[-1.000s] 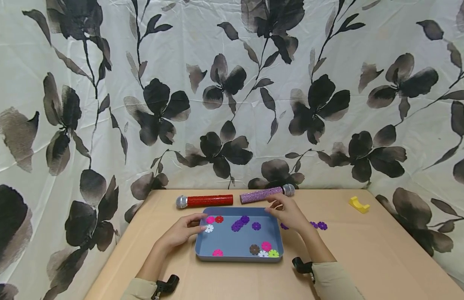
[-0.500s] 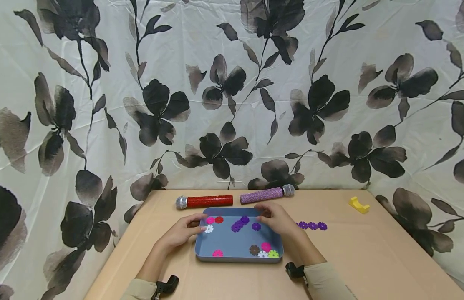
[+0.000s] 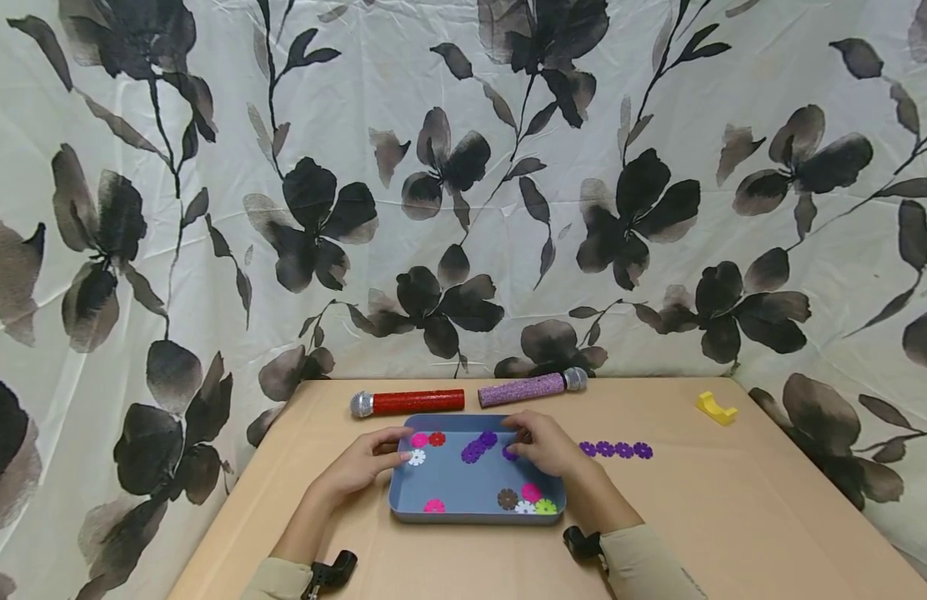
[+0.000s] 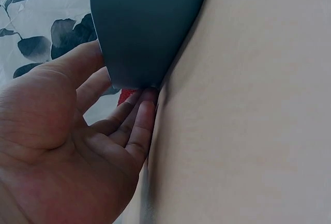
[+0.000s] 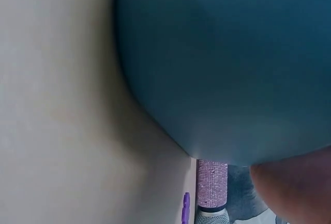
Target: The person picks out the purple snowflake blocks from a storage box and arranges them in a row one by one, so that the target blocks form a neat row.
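A blue-grey tray (image 3: 463, 487) lies on the table with several small flower-shaped pieces inside. My left hand (image 3: 357, 467) holds its left side near the back corner, thumb over the rim; the left wrist view shows the other fingers at the outer wall. My right hand (image 3: 548, 446) is over the tray's right side, index finger and thumb spread apart. Its thumb tip partly covers a purple flower piece (image 3: 508, 452); whether they touch cannot be told. More purple flower pieces (image 3: 474, 451) lie left of it. In the right wrist view the tray wall (image 5: 222, 79) hides most of that hand.
Several purple flower pieces (image 3: 623, 450) form a row on the table, right of the tray. Behind it lie a red toy microphone (image 3: 418, 402) and a purple glittery one (image 3: 522, 389). A yellow curved piece (image 3: 716, 408) sits at the back right. A floral curtain (image 3: 463, 208) hangs behind.
My right hand has moved left and a little down from the tray's right rim to the lone purple flower piece, uncovering the row on the table. My left hand has stayed put.
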A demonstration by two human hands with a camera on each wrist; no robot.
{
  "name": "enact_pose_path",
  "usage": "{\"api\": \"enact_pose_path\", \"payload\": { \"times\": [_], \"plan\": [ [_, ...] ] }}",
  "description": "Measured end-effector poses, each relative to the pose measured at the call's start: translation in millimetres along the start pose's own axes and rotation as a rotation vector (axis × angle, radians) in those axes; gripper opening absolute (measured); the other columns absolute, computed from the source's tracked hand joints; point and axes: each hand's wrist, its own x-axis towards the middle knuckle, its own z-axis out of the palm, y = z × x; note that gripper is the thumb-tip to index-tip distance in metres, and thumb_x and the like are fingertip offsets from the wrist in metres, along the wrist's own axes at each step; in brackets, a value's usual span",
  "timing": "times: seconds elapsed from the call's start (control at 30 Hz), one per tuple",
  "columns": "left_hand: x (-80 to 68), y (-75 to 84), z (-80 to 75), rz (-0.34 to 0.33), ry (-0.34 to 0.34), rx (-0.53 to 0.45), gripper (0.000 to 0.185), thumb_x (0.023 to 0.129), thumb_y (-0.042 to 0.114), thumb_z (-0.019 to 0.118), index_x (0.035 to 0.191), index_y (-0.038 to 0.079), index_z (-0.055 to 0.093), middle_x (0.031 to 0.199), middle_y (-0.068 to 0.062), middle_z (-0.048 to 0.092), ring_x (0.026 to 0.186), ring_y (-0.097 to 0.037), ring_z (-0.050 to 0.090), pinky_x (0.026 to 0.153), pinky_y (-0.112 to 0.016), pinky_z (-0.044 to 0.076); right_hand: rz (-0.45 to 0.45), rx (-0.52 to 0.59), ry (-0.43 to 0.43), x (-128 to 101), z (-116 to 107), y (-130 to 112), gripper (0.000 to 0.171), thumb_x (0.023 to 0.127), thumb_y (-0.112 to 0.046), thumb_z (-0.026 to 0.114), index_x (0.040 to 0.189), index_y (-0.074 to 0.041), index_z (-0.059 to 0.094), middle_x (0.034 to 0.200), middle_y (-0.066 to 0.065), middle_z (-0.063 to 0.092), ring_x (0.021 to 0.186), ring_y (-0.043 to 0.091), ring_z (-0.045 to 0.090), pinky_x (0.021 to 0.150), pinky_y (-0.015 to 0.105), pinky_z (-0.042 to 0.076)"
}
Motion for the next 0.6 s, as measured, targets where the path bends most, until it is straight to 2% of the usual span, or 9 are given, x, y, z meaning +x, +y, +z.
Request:
{"api": "enact_pose_path", "payload": {
  "times": [0.2, 0.4, 0.6],
  "plan": [
    [-0.1, 0.5, -1.2, -0.001, 0.001, -0.012, 0.055, 0.098, 0.029, 0.074, 0.146, 0.008, 0.059, 0.148, -0.015, 0.06, 0.136, -0.035, 0.057, 0.118, -0.054, 0.042, 0.005, -0.094, -0.026, -0.1, 2.9, -2.1, 0.028, 0.093, -0.004, 0.076, 0.12, -0.001, 0.072, 0.116, 0.015, 0.072, 0.104, 0.03, 0.068, 0.093, 0.052, 0.056],
    [-0.9, 0.7, -0.9, 0.0, 0.0, -0.018, 0.055, 0.098, 0.029, 0.075, 0.146, 0.008, 0.058, 0.149, -0.015, 0.059, 0.136, -0.034, 0.057, 0.117, -0.053, 0.042, 0.016, -0.24, -0.056, -1.5, 8.8, -3.1, 0.02, 0.093, -0.004, 0.076, 0.112, -0.008, 0.075, 0.107, 0.007, 0.072, 0.106, 0.026, 0.066, 0.099, 0.053, 0.054],
    [-1.9, 0.5, 0.9, 0.007, 0.003, 0.001, 0.054, 0.099, 0.027, 0.073, 0.147, 0.008, 0.058, 0.148, -0.015, 0.06, 0.134, -0.034, 0.058, 0.116, -0.051, 0.044, 0.006, -0.285, -0.045, -2.7, 10.9, -3.3, 0.015, 0.091, -0.004, 0.078, 0.104, -0.011, 0.076, 0.1, 0.001, 0.069, 0.098, 0.02, 0.064, 0.093, 0.048, 0.056]
  ]
}}
